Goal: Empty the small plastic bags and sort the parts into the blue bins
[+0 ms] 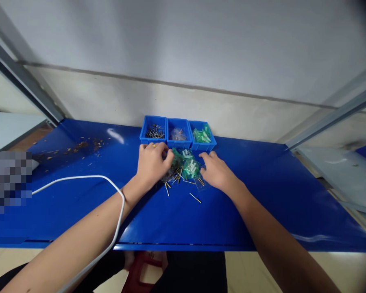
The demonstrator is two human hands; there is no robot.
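My left hand (152, 162) is at the left side of a small pile, its fingers curled in and the thumb bent towards them; what they hold, if anything, I cannot make out. Across the pile, my right hand (218, 171) has its thumb and index finger apart, close to a clear plastic bag (203, 184). Between the hands lie green-and-white pieces in clear bags (190, 167) and several thin metal pins with gold-coloured ends (177, 177). One loose pin (195, 198) lies nearer to me on the blue table (183, 224).
Behind the pile stand three blue bins: the left bin (142, 134) holds metal pins, the middle bin (179, 144) clear bagged pieces, the right bin (205, 146) green-and-white ones. Brown scraps (82, 145) litter the table's left. A white cable (79, 177) crosses my left forearm.
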